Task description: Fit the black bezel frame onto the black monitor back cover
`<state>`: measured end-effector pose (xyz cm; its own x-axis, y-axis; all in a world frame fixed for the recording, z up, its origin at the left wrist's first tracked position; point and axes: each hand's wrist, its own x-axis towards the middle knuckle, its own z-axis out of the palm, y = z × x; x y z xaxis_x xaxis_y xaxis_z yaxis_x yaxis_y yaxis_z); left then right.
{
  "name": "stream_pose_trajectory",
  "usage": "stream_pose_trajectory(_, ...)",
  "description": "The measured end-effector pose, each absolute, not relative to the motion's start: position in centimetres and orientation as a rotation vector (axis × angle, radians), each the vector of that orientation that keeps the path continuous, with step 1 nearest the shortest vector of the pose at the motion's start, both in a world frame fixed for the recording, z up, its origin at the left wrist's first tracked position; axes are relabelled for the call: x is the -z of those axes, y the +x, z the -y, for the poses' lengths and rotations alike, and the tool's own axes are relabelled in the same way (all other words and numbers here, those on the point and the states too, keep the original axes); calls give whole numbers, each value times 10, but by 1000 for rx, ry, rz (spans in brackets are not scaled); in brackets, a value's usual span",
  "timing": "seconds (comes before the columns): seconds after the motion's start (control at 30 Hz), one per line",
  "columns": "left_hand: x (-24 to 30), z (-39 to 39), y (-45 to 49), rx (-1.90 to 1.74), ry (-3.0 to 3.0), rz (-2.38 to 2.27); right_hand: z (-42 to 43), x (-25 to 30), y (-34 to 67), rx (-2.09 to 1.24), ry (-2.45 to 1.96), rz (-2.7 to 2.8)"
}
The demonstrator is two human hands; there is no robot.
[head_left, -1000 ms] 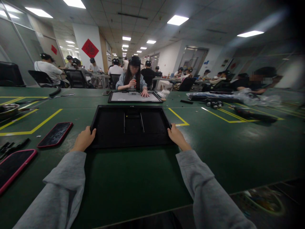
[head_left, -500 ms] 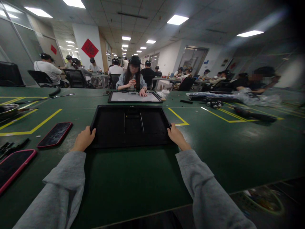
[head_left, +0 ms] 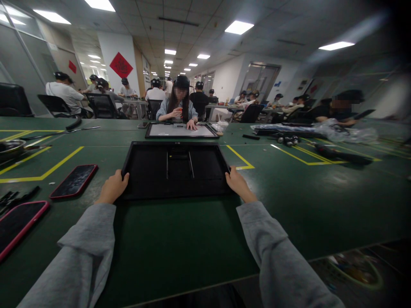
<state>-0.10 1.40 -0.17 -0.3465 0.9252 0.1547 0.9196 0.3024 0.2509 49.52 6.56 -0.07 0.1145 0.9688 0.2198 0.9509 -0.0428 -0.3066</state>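
A shallow black monitor housing (head_left: 147, 173), with two thin metal rails in its middle, lies on the green table (head_left: 180, 244). My left hand (head_left: 113, 187) grips its left edge, fingers wrapped round the side. At the right edge, my right hand (head_left: 239, 184) holds it the same way, thumb on the rim. The fingers behind the edges are partly hidden. Just beyond its far rim lies a flat panel with a grey face and a black frame (head_left: 167, 131), where a co-worker's hand (head_left: 192, 124) rests.
Two phones with red-pink edges, a nearer phone (head_left: 19, 226) and a farther phone (head_left: 74, 181), lie left. A metal bowl (head_left: 11, 147) is at the far left. A cup (head_left: 221, 126) stands beyond. Clear plastic wrap (head_left: 345, 130) lies right. A basket (head_left: 356, 271) sits below the table edge.
My hands and the monitor housing stay in place. Across the table, the co-worker's hand on the panel shifts slightly. A person at the far right has moved, now with a dark flat object.
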Motion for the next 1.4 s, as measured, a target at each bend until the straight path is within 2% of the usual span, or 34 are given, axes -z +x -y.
stream_pose_trajectory(0.77,-6,-8,2,-479,1848,-2531,-64,-3,495,-65,-2045,1847)
stream_pose_trajectory(1.1,-5,-7,4,-698,1918,-2579,-66,-8,495,69,-1906,1769)
stream_pose_trajectory(1.4,-22,2,18,-1247,1942,-2640,-60,-23,490,134,-1755,1569)
